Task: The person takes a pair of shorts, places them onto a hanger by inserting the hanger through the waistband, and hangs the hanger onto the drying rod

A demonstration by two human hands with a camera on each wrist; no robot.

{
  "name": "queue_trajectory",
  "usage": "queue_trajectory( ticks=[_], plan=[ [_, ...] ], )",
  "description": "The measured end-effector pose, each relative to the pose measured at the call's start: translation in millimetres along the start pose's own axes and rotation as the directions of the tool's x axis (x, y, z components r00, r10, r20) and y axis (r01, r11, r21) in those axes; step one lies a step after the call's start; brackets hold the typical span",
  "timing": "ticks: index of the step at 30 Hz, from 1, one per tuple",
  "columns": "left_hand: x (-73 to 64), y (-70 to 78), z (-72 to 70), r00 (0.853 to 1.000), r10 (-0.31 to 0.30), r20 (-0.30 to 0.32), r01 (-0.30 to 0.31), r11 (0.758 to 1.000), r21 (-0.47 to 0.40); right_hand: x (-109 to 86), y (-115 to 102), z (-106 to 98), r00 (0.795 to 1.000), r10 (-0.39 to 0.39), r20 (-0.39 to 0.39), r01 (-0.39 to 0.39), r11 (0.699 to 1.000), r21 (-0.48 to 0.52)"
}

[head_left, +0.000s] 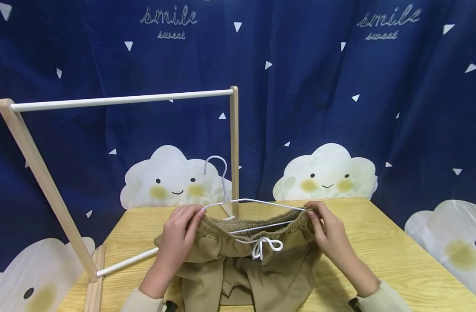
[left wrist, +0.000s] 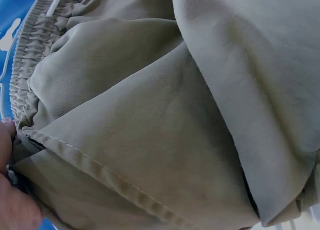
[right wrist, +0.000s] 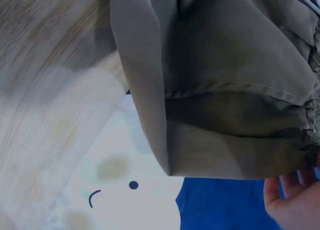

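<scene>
Khaki drawstring shorts (head_left: 249,268) hang between my two hands, their gathered waistband at the top and a white drawstring bow (head_left: 266,248) at the front. My left hand (head_left: 178,234) pinches the waistband's left end, and my right hand (head_left: 328,229) pinches its right end. A white hanger (head_left: 225,186) sits in the waist opening, its hook upright above; its lower bar shows inside the waistband and its shoulder ends reach my fingers. In the left wrist view the shorts' side pocket seam (left wrist: 107,175) is close. The right wrist view shows a loose leg (right wrist: 145,90).
A small clothes rack with a white top rail (head_left: 121,100) and wooden posts (head_left: 47,186) stands on the left of the wooden table (head_left: 363,242). A dark blue curtain (head_left: 300,86) with clouds and triangles hangs behind.
</scene>
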State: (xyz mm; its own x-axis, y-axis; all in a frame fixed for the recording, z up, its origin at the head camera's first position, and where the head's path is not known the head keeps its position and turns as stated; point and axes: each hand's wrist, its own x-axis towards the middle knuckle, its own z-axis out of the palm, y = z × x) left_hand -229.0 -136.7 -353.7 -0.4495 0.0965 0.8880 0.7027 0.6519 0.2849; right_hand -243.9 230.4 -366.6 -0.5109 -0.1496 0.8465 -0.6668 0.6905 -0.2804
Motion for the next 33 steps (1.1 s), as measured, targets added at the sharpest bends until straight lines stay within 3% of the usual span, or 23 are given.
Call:
queue_trajectory(
  ticks=[11,16,28,33],
  plan=[
    [1.8,-0.8,-2.1,1.000,-0.003,-0.021,0.003,1.000,0.024,-5.0,7,-5,0.999,-0.001,0.052,0.002,1.000,-0.016],
    [1.8,0.6,-2.0,0.999,0.031,-0.014,-0.031,0.999,0.033,-5.6,11,-6,0.999,-0.002,0.036,0.003,1.000,-0.019],
    [3.0,5.6,-6.0,0.998,0.059,0.015,-0.060,0.998,0.035,0.8,7,-8,0.993,-0.098,0.071,0.096,0.995,0.026],
    [2.9,10.3,-3.8,0.994,0.099,0.052,-0.102,0.993,0.054,4.4,1,-5,0.982,-0.160,0.097,0.156,0.987,0.045]
  ],
)
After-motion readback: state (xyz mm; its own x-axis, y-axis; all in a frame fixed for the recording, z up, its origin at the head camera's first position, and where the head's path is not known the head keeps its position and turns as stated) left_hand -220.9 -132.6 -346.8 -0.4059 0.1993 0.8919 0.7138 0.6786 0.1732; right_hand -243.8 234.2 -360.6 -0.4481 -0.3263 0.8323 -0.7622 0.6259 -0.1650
